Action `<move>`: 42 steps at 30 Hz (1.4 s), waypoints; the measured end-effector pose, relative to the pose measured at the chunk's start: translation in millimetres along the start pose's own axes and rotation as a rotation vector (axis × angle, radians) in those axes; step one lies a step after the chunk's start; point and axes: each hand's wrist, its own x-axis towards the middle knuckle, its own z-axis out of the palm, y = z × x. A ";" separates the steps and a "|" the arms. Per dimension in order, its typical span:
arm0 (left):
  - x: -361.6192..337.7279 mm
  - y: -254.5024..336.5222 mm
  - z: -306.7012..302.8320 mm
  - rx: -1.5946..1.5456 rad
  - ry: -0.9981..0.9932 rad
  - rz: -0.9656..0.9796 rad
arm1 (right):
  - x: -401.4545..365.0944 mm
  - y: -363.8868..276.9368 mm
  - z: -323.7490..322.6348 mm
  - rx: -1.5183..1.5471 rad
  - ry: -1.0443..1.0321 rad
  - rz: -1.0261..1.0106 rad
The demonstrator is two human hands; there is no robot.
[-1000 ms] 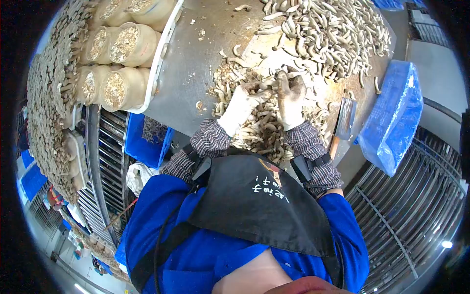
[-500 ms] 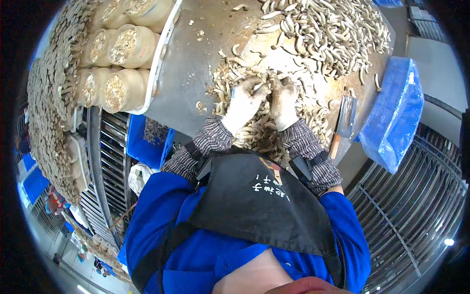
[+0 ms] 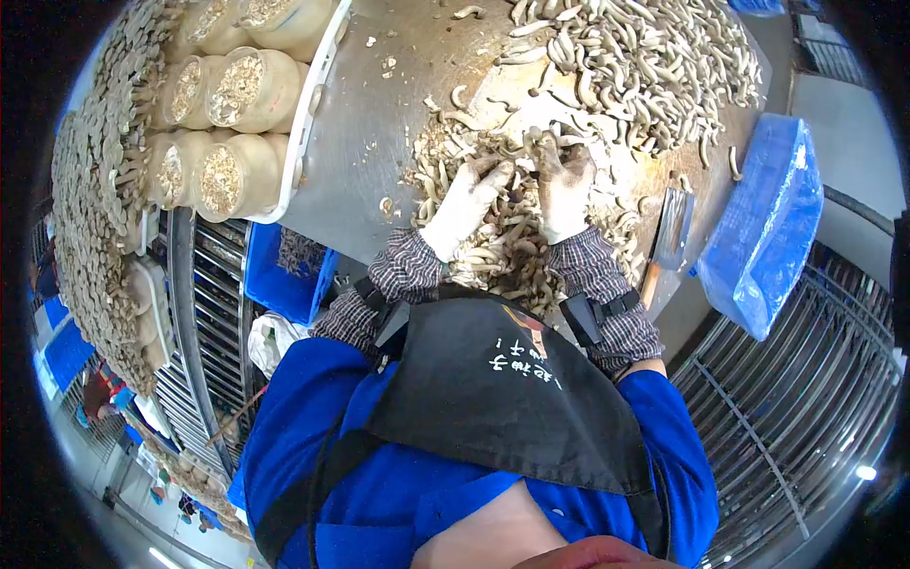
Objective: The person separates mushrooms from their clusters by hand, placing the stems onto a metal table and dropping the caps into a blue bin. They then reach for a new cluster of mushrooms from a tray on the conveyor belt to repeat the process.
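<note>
Both hands wear white gloves with soiled fingers, over the heap of small pale mushrooms (image 3: 512,251) on the metal table (image 3: 370,123). My left hand (image 3: 474,194) is at the left of the heap, its fingers bent and close together; what they hold, if anything, is too small to name. Beside it, a little apart, my right hand (image 3: 564,180) has its fingers curled at the pale mushrooms; whether it grips one is unclear. A larger pile of mushrooms (image 3: 645,66) lies beyond. To the right rests a knife (image 3: 672,228) with a wooden handle.
Wide jars (image 3: 242,90) stand in a white tray (image 3: 308,104) at left, near stacked mushroom clusters (image 3: 104,190). A blue crate (image 3: 284,275) sits below. Blue plastic (image 3: 763,223) hangs at the right edge, near metal racks (image 3: 777,398). People appear far left.
My hands have moved apart. The right hand has shifted right and its fingers have spread somewhat; the left has drawn slightly left and down.
</note>
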 end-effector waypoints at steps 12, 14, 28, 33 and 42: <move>38.8 -28.9 -8.4 -0.257 -0.097 -0.039 | 1.2 14.6 -2.8 0.193 0.087 0.021; 39.8 -31.0 -7.9 -0.154 -0.086 0.010 | 4.5 7.7 -5.0 0.294 0.069 0.074; 73.7 -18.8 -51.8 -0.676 0.300 -0.101 | 133.8 10.4 -36.7 1.000 0.127 0.568; 62.1 -20.8 -72.6 -0.909 0.097 -0.096 | 129.1 11.0 -27.4 -0.643 0.234 -0.188; 42.5 -30.7 -71.6 -0.409 0.052 -0.129 | 89.1 27.4 -17.0 -1.473 -0.602 -0.821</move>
